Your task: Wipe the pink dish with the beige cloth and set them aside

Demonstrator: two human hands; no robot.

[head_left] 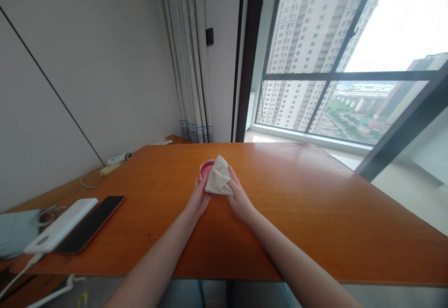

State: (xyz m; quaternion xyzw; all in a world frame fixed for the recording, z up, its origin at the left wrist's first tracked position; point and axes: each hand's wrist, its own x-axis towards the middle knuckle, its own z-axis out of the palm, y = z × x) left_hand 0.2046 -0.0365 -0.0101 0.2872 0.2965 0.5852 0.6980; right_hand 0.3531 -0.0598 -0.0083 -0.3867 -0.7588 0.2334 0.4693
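A small pink round dish [206,168] is held up over the wooden table [168,233], tilted toward me. My left hand [200,195] is closed around its lower left side. In my right hand [238,195] is a light beige cloth [219,177], gripped at its right edge. The cloth lies against the right part of the dish and hides much of it. Some fingertips of both hands are behind the cloth or the dish.
On the left lie a black phone [91,224] and a white power bank [63,225] with a cable [21,273]. Behind them a white power strip [118,159] rests near the wall. A grey curtain [189,56] hangs beyond the far edge, and a window [315,74] is at the right.
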